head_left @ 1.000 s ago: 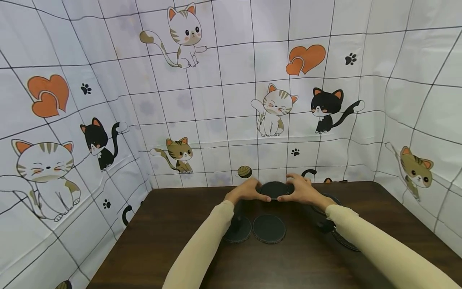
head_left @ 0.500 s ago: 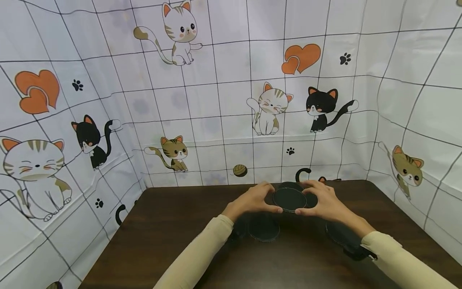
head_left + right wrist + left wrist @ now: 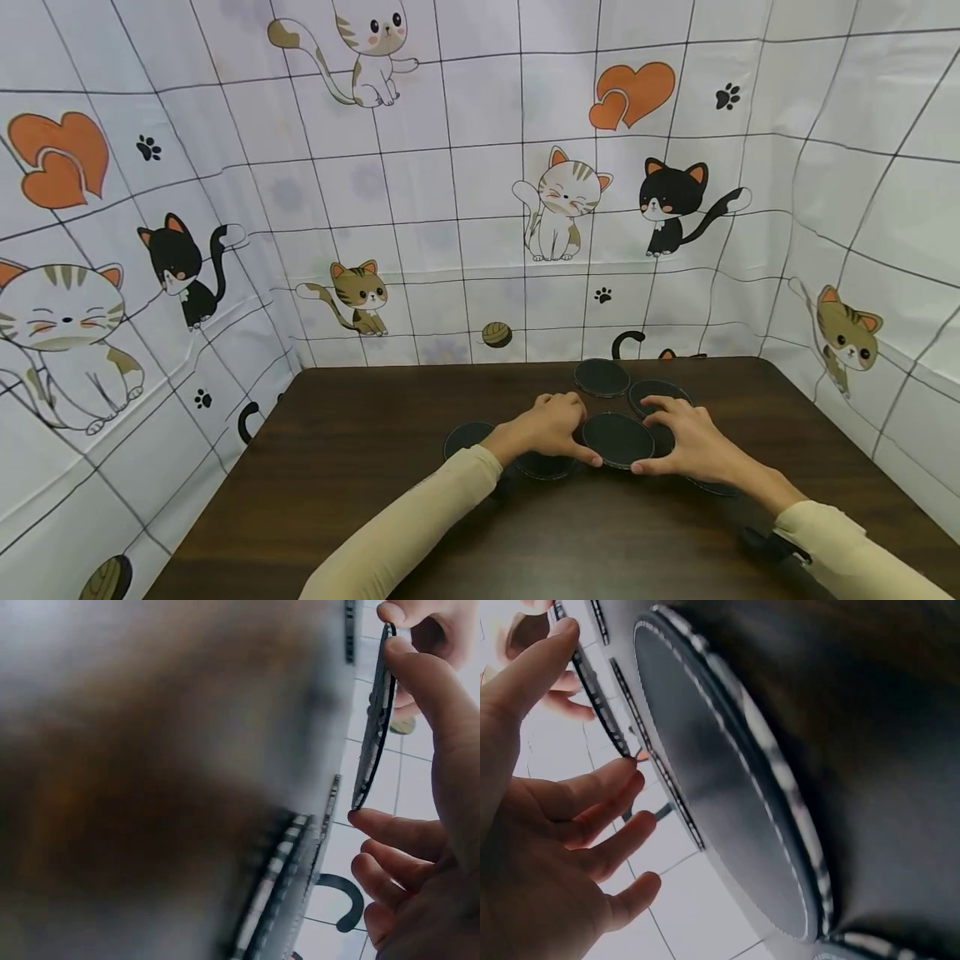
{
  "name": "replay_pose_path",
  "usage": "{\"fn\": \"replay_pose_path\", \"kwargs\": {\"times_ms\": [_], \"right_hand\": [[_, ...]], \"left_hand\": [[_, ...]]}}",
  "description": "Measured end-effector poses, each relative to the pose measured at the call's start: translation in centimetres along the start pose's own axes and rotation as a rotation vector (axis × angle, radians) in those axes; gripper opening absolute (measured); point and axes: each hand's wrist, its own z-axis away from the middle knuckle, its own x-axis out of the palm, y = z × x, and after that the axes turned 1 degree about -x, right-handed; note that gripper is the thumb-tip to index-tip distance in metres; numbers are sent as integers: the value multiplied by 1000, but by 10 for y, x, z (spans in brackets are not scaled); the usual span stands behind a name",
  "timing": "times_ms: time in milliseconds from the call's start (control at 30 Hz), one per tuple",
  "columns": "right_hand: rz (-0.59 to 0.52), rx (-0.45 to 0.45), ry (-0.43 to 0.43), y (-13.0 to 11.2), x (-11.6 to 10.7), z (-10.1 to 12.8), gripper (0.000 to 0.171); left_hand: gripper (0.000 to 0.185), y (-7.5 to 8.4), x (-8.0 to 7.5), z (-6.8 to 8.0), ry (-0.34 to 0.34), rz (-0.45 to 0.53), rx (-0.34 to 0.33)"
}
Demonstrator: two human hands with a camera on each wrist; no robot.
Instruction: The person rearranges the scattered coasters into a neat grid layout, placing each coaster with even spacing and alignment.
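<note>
Both the left hand and the right hand pinch one round black coaster by its rim between thumb and spread fingertips, just above the dark table, other coasters lying beyond the fingers.

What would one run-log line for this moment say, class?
left hand: holds black disc by rim | right hand: holds same disc | other discs: flat on brown table
</note>
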Motion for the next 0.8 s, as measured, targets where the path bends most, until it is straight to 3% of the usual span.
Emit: {"fn": "replay_pose_path", "kwargs": {"times_ms": [233,533,800], "right_hand": [[14,-3,-18,-1,7,-3,73],[27,-9,-57,-5,4,-14,72],[33,19,-77,-12,8,-2,75]], "left_hand": [[65,1,0,2,-31,-27,-24],[65,-11,-4,2,-36,-46,-19],[64,-4,5,2,-61,-80,-22]]}}
